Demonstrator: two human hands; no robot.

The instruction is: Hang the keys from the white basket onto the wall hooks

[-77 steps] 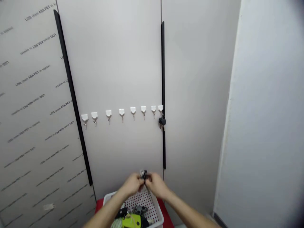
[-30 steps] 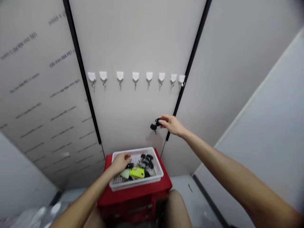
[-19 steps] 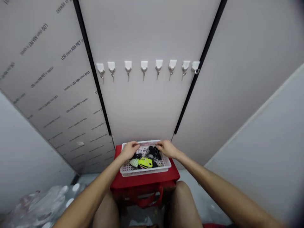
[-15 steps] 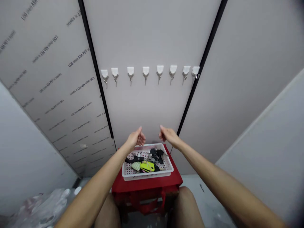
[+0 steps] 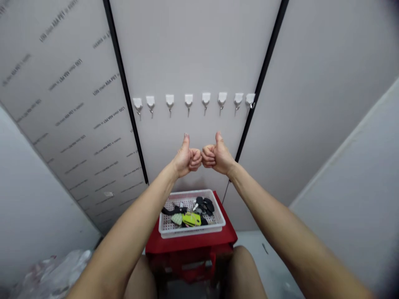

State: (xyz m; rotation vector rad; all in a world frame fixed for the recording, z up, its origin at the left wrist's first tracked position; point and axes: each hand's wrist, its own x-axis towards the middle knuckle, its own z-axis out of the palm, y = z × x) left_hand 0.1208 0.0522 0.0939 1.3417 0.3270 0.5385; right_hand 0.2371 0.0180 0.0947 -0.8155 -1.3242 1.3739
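Observation:
My left hand (image 5: 187, 158) is closed in a fist with the thumb pointing up, and nothing shows in it. Facing it, my right hand (image 5: 218, 157) makes the same thumb-up fist, its knuckles meeting or almost meeting the left ones. Below both hands sits a white plastic basket (image 5: 193, 234) with holes in its walls. Inside lie several dark keys or key fobs (image 5: 205, 205), a bright yellow-green case (image 5: 192, 219), a pale green checked piece (image 5: 177, 219) and a black strap (image 5: 170, 211). Above the hands, a row of several white hooks (image 5: 188, 99) is fixed to the wall.
The basket rests on a red cloth-covered stand (image 5: 190, 245) between my knees. Black strips (image 5: 122, 74) run down the wall panels, and printed lettering covers the left one. Clear plastic bags (image 5: 59, 274) lie at lower left. A small dark object (image 5: 264, 248) is on the floor at right.
Both hands have risen and come together above the basket. Their fingers have curled into fists with thumbs raised. The basket's contents look the same.

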